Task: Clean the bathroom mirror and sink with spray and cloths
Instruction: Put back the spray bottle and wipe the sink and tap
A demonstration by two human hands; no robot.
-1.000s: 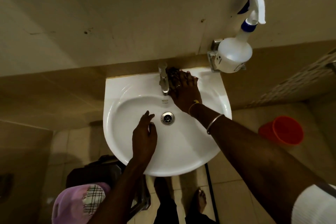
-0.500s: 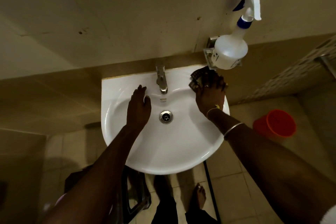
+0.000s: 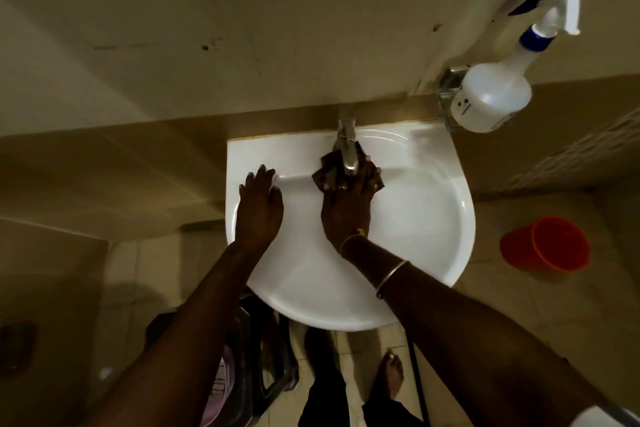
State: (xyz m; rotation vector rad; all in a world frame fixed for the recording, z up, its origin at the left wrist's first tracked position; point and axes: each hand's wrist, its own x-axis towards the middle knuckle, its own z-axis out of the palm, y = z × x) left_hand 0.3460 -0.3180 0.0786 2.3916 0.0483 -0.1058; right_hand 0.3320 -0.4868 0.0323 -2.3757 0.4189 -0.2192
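Observation:
A white wall-hung sink point(image 3: 433, 218) fills the middle of the view, with a metal tap point(image 3: 347, 146) at its back edge. My right hand point(image 3: 349, 208) presses a dark cloth point(image 3: 327, 172) against the basin wall just under the tap spout. My left hand point(image 3: 259, 208) lies flat on the sink's left rim with its fingers spread. A white spray bottle point(image 3: 491, 97) with a blue and white trigger stands in a wall holder right of the sink. The drain is hidden under my right hand.
An orange bucket point(image 3: 550, 246) stands on the tiled floor to the right. A dark stool point(image 3: 266, 367) with a pink cloth point(image 3: 221, 388) sits under the sink's left side. My bare feet point(image 3: 391, 378) are below the basin. Beige tiled wall behind.
My right hand slid the cloth from the sink's back right corner leftward to under the tap. My left hand moved out of the basin to the left rim.

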